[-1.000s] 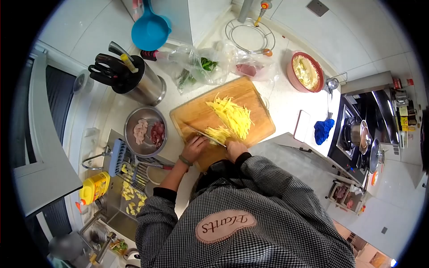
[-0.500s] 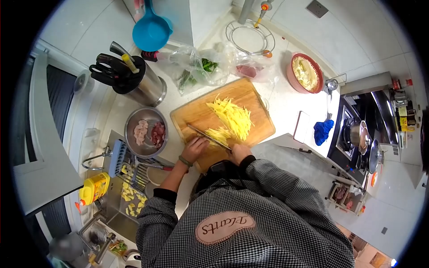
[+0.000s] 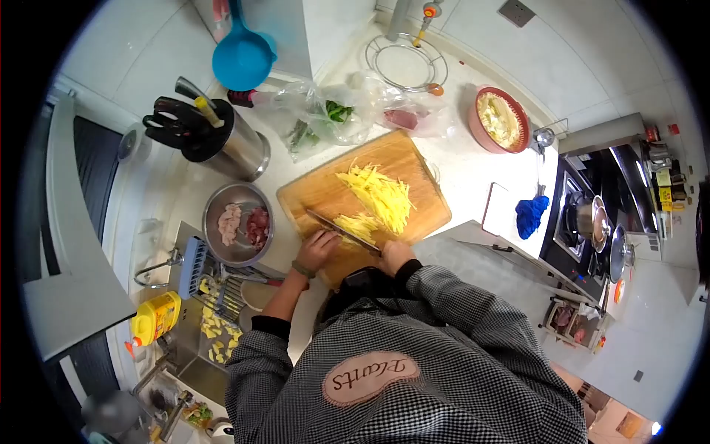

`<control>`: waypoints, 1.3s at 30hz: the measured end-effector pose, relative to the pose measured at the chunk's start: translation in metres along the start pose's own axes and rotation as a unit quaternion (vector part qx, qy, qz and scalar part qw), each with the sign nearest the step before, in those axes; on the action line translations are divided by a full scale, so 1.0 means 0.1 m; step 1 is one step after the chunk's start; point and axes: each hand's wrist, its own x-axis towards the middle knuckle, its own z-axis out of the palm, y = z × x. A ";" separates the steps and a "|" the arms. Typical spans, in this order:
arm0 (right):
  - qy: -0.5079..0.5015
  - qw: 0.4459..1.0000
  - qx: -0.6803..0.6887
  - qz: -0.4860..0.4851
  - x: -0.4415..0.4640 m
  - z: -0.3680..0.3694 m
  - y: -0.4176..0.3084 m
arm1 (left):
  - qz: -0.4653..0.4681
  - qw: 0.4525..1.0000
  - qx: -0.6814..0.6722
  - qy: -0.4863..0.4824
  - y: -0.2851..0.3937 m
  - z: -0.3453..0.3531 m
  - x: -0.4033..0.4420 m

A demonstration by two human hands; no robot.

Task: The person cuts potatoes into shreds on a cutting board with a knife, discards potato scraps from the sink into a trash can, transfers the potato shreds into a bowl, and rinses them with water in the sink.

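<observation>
My right hand (image 3: pixel 397 256) is closed round the handle of a kitchen knife (image 3: pixel 344 231), its blade lying slantwise over the wooden cutting board (image 3: pixel 307 194). Beside the blade, my left hand (image 3: pixel 316 250) presses down with curled fingers on pale yellow potato, mostly hidden beneath them. Just past the blade is a small heap of freshly cut potato strips (image 3: pixel 357 223). A larger pile of potato shreds (image 3: pixel 379 196) covers the middle of the board. Left of the board, a steel bowl (image 3: pixel 238 256) holds two separate portions of raw meat.
A knife block (image 3: pixel 240 148) stands behind the bowl. Plastic bags (image 3: pixel 347 118) with greens and meat lie behind the board. A red basket (image 3: pixel 488 137) and a blue cloth (image 3: pixel 531 216) are to the right, near the stove (image 3: pixel 569 214). Peelings lie in the sink (image 3: pixel 203 377) at left.
The whole view has shifted slightly to the left. Both hands and the knife keep nearly the same place on the board, with only a slight change in the blade's position.
</observation>
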 end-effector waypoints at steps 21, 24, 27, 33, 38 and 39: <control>-0.012 1.000 -0.005 0.009 0.21 0.20 -0.13 | 0.000 1.000 -0.023 -0.020 -0.04 -0.04 -0.01; -0.012 1.000 0.001 0.004 0.24 0.18 -0.21 | -0.005 1.000 -0.022 -0.021 -0.01 -0.10 0.05; 0.001 0.999 0.025 -0.032 0.22 0.16 -0.15 | -0.012 0.999 -0.022 -0.029 0.02 -0.14 0.06; -0.037 0.999 -0.006 -0.016 0.10 -0.01 -0.12 | -0.003 1.000 -0.023 -0.021 -0.04 -0.08 -0.01; 0.043 0.999 0.010 -0.022 0.10 0.19 -0.08 | 0.001 1.000 -0.013 -0.015 -0.06 -0.05 -0.03; 0.025 1.000 0.014 -0.013 0.15 0.21 -0.12 | -0.010 1.000 -0.022 -0.018 -0.04 -0.05 -0.03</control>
